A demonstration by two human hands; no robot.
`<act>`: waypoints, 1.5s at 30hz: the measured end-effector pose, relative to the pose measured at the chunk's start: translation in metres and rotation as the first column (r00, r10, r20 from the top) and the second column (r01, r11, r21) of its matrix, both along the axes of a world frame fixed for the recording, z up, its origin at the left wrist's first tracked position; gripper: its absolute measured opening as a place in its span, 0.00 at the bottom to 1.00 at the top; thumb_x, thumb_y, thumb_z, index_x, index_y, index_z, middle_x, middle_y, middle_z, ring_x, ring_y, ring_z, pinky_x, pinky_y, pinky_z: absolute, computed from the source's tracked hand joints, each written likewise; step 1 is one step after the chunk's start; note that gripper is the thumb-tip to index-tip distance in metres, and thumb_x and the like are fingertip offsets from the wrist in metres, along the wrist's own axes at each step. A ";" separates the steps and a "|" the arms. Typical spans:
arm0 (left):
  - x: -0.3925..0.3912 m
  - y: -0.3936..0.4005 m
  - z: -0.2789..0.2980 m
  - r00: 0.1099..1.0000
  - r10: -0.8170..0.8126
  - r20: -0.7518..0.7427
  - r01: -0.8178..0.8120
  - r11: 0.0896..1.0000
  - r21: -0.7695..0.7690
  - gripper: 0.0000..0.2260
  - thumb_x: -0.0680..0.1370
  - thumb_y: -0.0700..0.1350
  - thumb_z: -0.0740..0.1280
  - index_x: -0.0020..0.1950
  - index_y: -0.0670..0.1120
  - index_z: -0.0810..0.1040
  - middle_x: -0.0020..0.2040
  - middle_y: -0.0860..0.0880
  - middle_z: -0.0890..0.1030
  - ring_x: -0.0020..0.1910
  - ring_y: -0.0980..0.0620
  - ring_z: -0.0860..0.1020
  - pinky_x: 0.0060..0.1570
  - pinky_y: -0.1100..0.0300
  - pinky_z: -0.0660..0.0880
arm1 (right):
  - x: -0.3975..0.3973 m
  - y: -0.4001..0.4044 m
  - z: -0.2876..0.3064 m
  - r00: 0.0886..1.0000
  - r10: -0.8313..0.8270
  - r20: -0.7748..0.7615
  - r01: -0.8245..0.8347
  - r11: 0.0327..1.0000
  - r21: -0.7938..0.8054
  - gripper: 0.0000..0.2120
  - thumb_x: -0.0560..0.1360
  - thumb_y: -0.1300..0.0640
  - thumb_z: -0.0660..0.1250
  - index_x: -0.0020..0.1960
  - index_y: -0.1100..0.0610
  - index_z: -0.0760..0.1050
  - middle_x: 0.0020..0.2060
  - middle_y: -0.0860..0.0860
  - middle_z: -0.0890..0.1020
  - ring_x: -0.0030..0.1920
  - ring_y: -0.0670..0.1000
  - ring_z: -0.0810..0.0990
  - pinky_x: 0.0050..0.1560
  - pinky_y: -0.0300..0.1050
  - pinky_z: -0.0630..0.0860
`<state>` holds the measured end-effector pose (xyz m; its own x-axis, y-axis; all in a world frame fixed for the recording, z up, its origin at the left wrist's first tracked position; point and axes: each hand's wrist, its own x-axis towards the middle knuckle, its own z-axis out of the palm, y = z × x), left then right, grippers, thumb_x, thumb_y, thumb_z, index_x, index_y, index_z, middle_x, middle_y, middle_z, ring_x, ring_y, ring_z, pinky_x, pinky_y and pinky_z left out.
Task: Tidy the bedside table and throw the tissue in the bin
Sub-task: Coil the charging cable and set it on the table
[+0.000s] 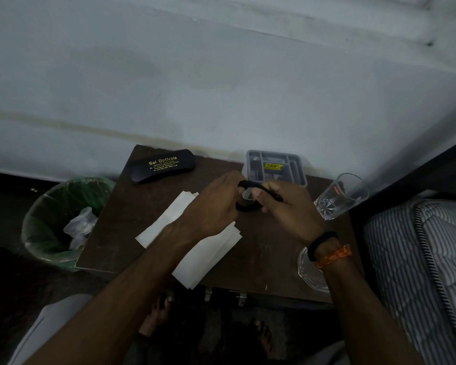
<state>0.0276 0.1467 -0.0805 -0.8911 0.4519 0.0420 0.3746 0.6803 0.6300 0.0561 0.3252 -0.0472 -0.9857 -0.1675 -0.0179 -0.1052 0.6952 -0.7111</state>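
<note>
Meanwhile, at the bedside table (111, 248):
Hands: left hand (211, 204) and right hand (287, 206) meet over the middle of the table, both pinching a black looped item, seemingly glasses (248, 205), between curled fingers and thumbs.
Glasses: held just above the tabletop, in front of the grey tray (303, 172); whether the arms are folded cannot be told, since the hands cover much of the frame.
Case: a black case (161, 165) lettered "Sai Opticals" lies shut at the back left, near the wall, well apart from the hands.
Tissue: flat white tissue (206, 262) lies on the table under the left forearm, untouched, reaching to the front edge.
Bin: a green-lined bin (37, 230) stands on the floor just beside the table's left edge, already holding some crumpled waste.
Also there: a glass (340, 196) at the right, tilted in this wide view, and a clear dish (308, 272) at the front right, partly hidden by the right wrist.
Step in hand: by the look of it, folding the glasses for putting away; the tissue has not yet gone to the bin.
Next move: likely needs one hand freed to open the case, then the glasses laid inside without scraping the lenses; after that the tissue must be gathered and carried left.
</note>
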 end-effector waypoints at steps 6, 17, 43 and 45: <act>0.004 -0.010 0.010 1.000 -0.024 0.003 0.023 0.981 0.192 0.04 0.82 0.37 0.59 0.54 0.42 0.73 0.47 0.43 0.78 0.44 0.48 0.77 0.41 0.59 0.72 | 0.001 0.013 0.009 0.991 0.067 0.118 -0.051 0.990 -0.133 0.11 0.82 0.55 0.61 0.48 0.55 0.81 0.34 0.48 0.81 0.33 0.43 0.74 0.38 0.37 0.70; 0.005 -0.008 0.012 0.992 -0.053 0.110 0.015 0.947 0.320 0.07 0.83 0.38 0.59 0.56 0.42 0.75 0.41 0.50 0.76 0.35 0.64 0.75 0.31 0.72 0.71 | 0.000 0.028 -0.004 0.995 0.101 0.020 -0.102 0.940 0.326 0.13 0.78 0.51 0.68 0.37 0.57 0.76 0.29 0.48 0.75 0.31 0.48 0.75 0.38 0.47 0.72; 0.013 0.001 0.011 0.969 0.096 -0.229 -0.030 0.961 0.276 0.18 0.80 0.37 0.64 0.70 0.39 0.74 0.52 0.40 0.83 0.40 0.49 0.81 0.43 0.53 0.81 | -0.001 0.000 0.010 0.866 -0.140 0.480 0.428 0.703 -0.568 0.15 0.80 0.57 0.61 0.61 0.63 0.78 0.48 0.59 0.81 0.40 0.52 0.77 0.36 0.43 0.72; 0.013 0.002 0.011 0.953 0.080 -0.292 -0.016 0.976 0.215 0.21 0.76 0.35 0.66 0.70 0.37 0.73 0.48 0.40 0.83 0.42 0.44 0.81 0.44 0.51 0.80 | 0.001 -0.004 0.011 0.876 -0.103 0.471 0.380 0.750 -0.542 0.13 0.78 0.59 0.66 0.59 0.62 0.80 0.48 0.57 0.83 0.41 0.52 0.77 0.37 0.43 0.73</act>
